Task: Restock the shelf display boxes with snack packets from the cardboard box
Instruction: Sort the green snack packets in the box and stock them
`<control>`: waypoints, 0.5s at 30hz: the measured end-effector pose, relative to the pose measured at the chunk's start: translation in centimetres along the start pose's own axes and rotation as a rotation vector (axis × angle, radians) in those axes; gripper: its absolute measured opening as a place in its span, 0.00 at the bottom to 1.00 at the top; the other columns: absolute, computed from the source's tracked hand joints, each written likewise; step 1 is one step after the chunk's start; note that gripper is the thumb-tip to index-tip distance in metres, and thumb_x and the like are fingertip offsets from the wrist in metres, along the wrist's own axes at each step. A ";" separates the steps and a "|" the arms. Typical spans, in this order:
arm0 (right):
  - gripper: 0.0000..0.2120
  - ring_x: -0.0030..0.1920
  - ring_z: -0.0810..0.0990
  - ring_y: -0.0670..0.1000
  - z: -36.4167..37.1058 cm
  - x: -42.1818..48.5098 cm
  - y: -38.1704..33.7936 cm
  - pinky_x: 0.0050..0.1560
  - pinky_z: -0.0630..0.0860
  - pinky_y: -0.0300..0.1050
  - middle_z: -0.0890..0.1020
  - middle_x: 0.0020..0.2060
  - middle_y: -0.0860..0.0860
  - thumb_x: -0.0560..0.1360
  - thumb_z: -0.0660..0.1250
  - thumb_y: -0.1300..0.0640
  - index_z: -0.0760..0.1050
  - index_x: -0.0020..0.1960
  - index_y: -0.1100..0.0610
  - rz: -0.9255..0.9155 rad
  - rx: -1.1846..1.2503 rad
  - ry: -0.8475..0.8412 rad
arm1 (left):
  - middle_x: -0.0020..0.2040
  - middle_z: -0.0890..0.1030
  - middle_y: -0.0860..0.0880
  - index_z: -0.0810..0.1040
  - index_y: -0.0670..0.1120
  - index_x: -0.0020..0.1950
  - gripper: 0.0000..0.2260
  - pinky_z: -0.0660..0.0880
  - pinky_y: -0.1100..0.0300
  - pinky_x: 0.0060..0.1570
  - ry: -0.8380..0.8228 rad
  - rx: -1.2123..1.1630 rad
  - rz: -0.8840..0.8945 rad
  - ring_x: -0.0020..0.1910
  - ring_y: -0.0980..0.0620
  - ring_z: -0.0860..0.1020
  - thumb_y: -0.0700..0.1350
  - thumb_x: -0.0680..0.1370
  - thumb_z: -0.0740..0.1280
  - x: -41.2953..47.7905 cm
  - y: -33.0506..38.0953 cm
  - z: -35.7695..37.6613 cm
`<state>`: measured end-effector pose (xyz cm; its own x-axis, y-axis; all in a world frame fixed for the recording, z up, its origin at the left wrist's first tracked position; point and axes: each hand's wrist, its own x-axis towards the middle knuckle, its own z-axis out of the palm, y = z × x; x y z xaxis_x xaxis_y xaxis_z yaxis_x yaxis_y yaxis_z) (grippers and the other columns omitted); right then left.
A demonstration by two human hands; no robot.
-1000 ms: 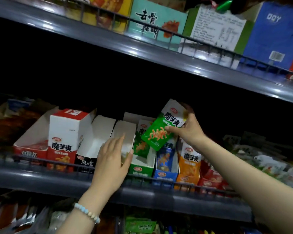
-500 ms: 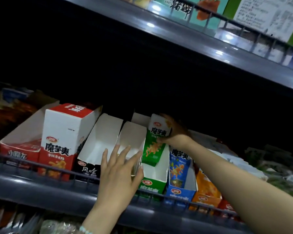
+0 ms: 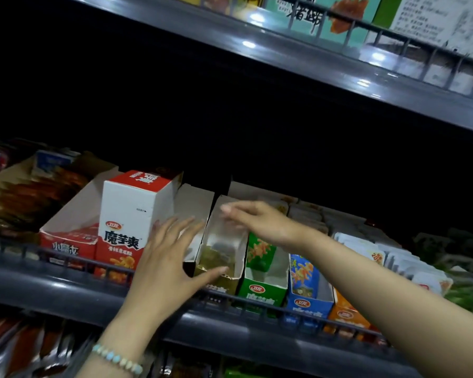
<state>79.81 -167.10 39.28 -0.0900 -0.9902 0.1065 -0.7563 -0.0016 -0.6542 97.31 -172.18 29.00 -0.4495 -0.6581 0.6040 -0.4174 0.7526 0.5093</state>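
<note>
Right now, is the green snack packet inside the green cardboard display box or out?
In: the green snack packet stands on end inside the green cardboard display box, and the right hand near it holds nothing.

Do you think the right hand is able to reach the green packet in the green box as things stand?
Probably yes: the right hand hovers just above the green packet, and the green box is open-topped with nothing between.

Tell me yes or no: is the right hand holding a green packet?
No, the right hand holds nothing, its fingers stretched out, while the green packet stands in the green display box.
</note>
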 end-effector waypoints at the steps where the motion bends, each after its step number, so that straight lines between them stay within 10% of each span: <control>1: 0.24 0.64 0.75 0.47 0.4 -0.3 -0.9 0.65 0.69 0.39 0.76 0.64 0.50 0.80 0.54 0.43 0.71 0.68 0.57 0.063 0.026 -0.140 | 0.74 0.57 0.62 0.56 0.62 0.74 0.41 0.45 0.58 0.70 -0.018 0.003 0.010 0.72 0.63 0.48 0.77 0.64 0.56 -0.1 -0.3 -0.3; 10: 0.24 0.64 0.73 0.50 3.3 -1.5 -2.3 0.69 0.64 0.45 0.76 0.64 0.51 0.79 0.55 0.40 0.75 0.63 0.56 0.196 -0.397 -0.570 | 0.75 0.60 0.61 0.55 0.61 0.75 0.36 0.43 0.66 0.69 -0.143 0.061 0.085 0.74 0.60 0.54 0.59 0.71 0.70 -0.7 -1.3 -0.3; 15: 0.13 0.47 0.75 0.43 3.4 -2.0 -2.2 0.59 0.69 0.42 0.77 0.44 0.43 0.81 0.59 0.53 0.75 0.59 0.60 0.138 -0.390 -0.577 | 0.72 0.64 0.61 0.55 0.63 0.74 0.36 0.48 0.66 0.68 -0.131 0.030 0.094 0.73 0.60 0.58 0.59 0.71 0.69 -0.8 -1.3 -0.5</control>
<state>83.89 -165.58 37.96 0.0743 -0.8940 -0.4419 -0.9492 0.0725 -0.3063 98.61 -172.63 28.11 -0.5858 -0.5838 0.5622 -0.3911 0.8112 0.4348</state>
